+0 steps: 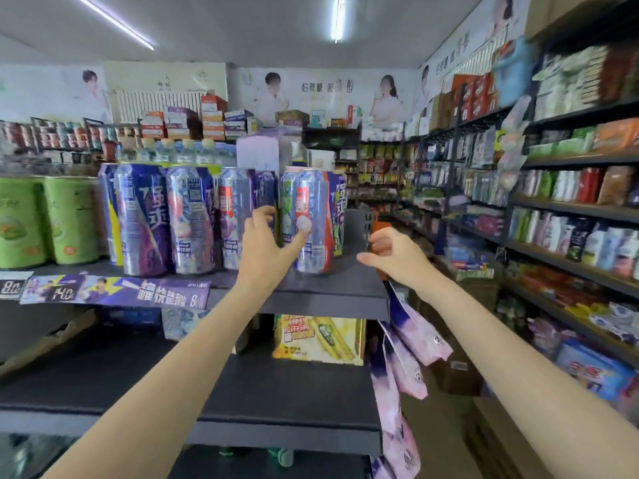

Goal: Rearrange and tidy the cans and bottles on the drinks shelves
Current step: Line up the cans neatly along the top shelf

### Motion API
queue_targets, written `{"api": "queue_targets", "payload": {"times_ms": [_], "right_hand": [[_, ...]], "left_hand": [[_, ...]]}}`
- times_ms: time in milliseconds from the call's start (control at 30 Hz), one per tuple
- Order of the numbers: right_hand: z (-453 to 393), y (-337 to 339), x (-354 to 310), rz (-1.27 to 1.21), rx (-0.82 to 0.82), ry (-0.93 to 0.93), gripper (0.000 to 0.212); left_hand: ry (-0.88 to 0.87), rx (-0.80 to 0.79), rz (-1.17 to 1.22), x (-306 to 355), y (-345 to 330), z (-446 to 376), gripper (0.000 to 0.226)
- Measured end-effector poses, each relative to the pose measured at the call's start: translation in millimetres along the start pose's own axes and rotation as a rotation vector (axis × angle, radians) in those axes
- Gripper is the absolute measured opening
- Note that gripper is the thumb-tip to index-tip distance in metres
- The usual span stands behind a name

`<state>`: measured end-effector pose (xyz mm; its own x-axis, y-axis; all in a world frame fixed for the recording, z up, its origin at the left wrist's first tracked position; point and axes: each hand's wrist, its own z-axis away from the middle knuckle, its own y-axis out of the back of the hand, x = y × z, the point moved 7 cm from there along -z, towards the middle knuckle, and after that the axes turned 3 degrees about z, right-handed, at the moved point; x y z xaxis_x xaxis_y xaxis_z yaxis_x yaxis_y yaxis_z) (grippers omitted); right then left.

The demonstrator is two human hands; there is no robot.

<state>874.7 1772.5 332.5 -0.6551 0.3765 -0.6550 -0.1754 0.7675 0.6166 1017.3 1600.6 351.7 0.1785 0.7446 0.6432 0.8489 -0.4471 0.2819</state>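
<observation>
Several tall purple and silver drink cans stand in a row on the dark top shelf [345,288]. A silver can with a red label [316,205] stands alone near the shelf's front right. My left hand [268,245] is just left of it. The thumb touches that can's front and the fingers curl loosely towards a purple can [264,188] behind. It grips nothing. To the right of the can, my right hand [392,252] hovers at the shelf's right end, fingers loosely curled and empty.
Green cans [69,219] stand at the shelf's far left, and water bottles [186,150] behind the row. A yellow carton [318,340] sits on the lower shelf [276,392]. Pink-purple bags [411,340] hang off the shelf end. Stocked shelves [570,209] line the aisle on the right.
</observation>
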Motion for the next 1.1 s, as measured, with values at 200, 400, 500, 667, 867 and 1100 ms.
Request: {"api": "queue_targets", "payload": {"times_ms": [200,400,500,667,867,1100], "right_hand": [[-45.2,-18.8,37.2,-0.139,-0.027,-0.058,0.046],[-98.8,-37.4,36.4,-0.429,-0.023,-0.009,0.055],[-121.6,-49.1,41.5,-0.683,0.014,-0.046,0.028],[-151.1,-54.5,53.5,-0.681,-0.08,0.017,0.043],[-186.5,-66.9,51.3,-0.591,-0.245,0.167,0.073],[-186.9,-68.5,49.0,-0.592,-0.261,0.208,0.067]], "left_hand": [[0.093,-0.159,-0.009,-22.7,-44.3,-6.6,0.09],[0.187,-0.17,-0.013,-17.6,-60.0,-14.4,0.072],[0.241,-0.129,-0.007,-21.7,-63.6,-10.7,0.064],[0.343,-0.045,-0.018,-25.2,-66.1,-6.9,0.056],[0.427,0.003,-0.017,-26.2,-64.3,-2.2,0.07],[0.459,-0.002,0.011,-26.5,-64.7,-0.8,0.085]]}}
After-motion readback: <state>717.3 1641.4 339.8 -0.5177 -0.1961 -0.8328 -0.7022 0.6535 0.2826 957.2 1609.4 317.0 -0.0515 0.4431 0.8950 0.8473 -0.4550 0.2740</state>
